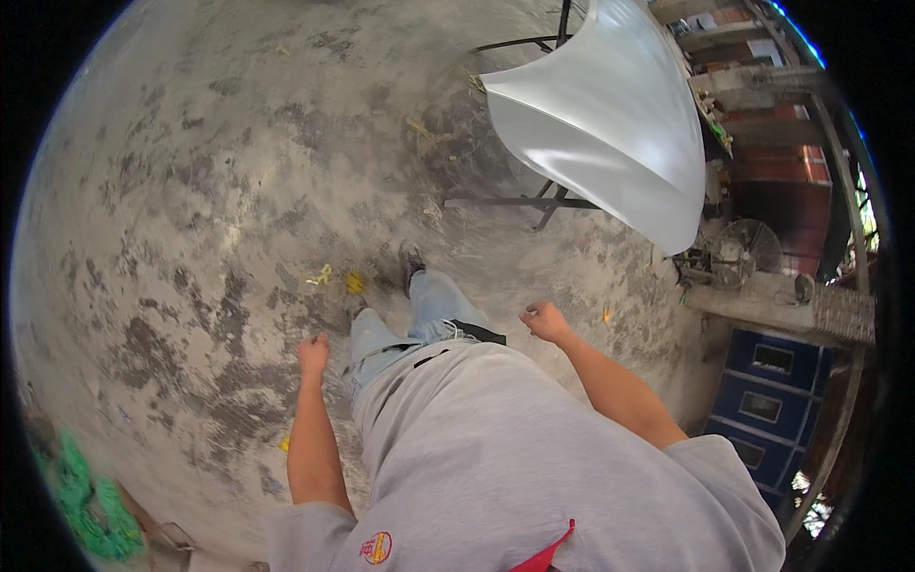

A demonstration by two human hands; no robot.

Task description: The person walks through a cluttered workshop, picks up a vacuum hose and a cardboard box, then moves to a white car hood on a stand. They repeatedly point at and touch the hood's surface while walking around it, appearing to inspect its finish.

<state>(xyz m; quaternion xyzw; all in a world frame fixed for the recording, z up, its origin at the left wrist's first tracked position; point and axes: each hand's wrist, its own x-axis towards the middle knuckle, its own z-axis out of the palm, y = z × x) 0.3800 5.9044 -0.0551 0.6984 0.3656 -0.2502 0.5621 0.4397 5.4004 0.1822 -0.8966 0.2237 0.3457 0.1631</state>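
Observation:
My left hand (313, 354) hangs beside my left thigh, its fingers curled into a loose fist. Nothing shows sticking out of it, and it touches nothing around it. To the right of my hip, my right hand (544, 322) is held away from my body with the fingers curled inward. Whether something small sits in its grasp is hidden. Ahead on the right, a silver car hood (610, 105) rests on a dark metal stand (558, 201). Neither hand reaches it.
The stained concrete floor (191, 210) has yellow scraps (355, 282) near my feet. A standing fan (748, 250) and a blue cabinet (762, 405) are along the right side. Green plastic sheeting (95, 500) lies at the lower left.

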